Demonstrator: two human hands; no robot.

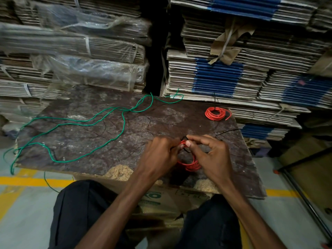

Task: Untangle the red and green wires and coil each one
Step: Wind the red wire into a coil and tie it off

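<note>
a: work surface? b: a dark, worn board (100, 133), chipped pale along its near edge, resting on a cardboard box (161, 200) with green print.

a: background? b: bundled stacks of flattened cardboard (224, 76), some with blue bands; the left-hand stacks (75, 51) are wrapped in clear plastic film and tied with straps.

a: floor? b: grey floor (23, 221) marked with yellow lines (32, 181). a dark metal frame (303, 178) stands at the right.
</note>
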